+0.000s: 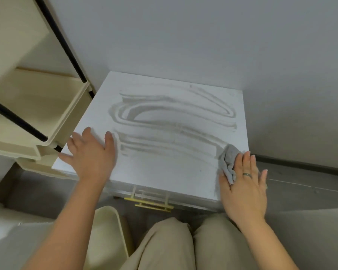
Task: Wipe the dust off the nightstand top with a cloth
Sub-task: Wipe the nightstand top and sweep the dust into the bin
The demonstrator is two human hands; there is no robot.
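The white nightstand top [164, 172] fills the middle of the head view, with curved grey wipe streaks across its dusty surface. My left hand [90, 154] lies flat with spread fingers on the front left part of the top. My right hand [244, 188], wearing a ring, presses a crumpled grey cloth [227, 162] flat against the top's front right corner. Part of the cloth is hidden under the fingers.
A cream shelf unit with black rods [33, 106] stands close on the left, overlapping the nightstand's left edge. A gold drawer handle [150, 204] juts out at the front. A grey wall is behind and to the right. My knees [183, 246] are below.
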